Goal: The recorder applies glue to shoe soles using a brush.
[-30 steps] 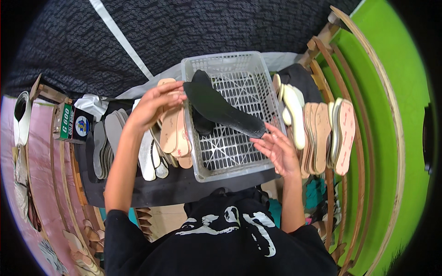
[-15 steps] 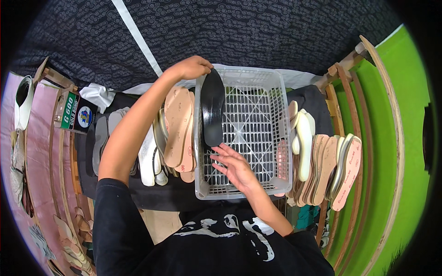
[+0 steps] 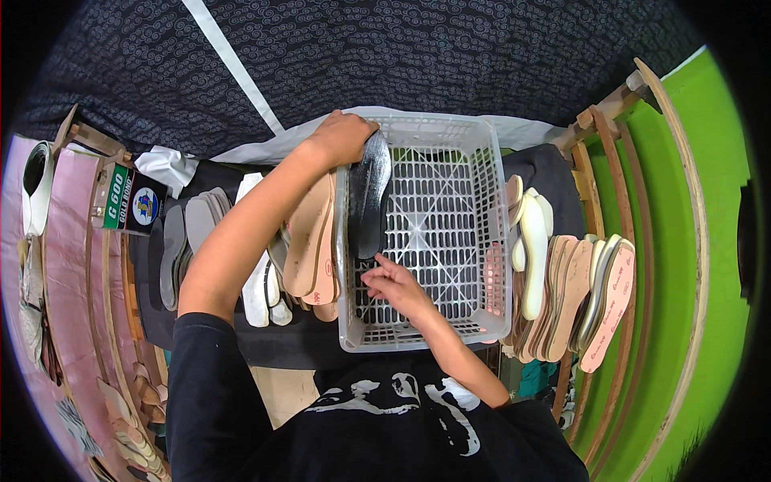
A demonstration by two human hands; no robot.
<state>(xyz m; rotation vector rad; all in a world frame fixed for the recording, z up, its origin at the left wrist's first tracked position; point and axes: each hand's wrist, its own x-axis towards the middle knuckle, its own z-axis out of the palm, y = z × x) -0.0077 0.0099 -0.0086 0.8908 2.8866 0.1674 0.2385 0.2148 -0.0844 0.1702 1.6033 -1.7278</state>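
Note:
A long black insole [image 3: 371,201] stands along the left inner side of a translucent plastic crate [image 3: 424,344], its face glossy and its edge turned partly toward me. My left hand [image 3: 344,138] reaches over the crate's far left corner, fingers closed on the insole's far end. My right hand [image 3: 401,294] is inside the crate at the near end of the insole. Its index finger points out to the insole's tip, while the other fingers are loosely bent with nothing seen in them. The slatted crate floor shows to the right of the insole.
Beige insoles [image 3: 312,241] are stacked left of the crate, with white [image 3: 255,293] and grey ones [image 3: 207,215] beyond. More white and pinkish insoles [image 3: 569,299] line the right side. A green and black can [image 3: 128,198] stands far left. Wooden rails [image 3: 683,177] flank both sides.
The insole has tilted, so its edge shows more. My left hand has come down slightly and right at its far end. My right hand's fingers have drawn in from a wider spread.

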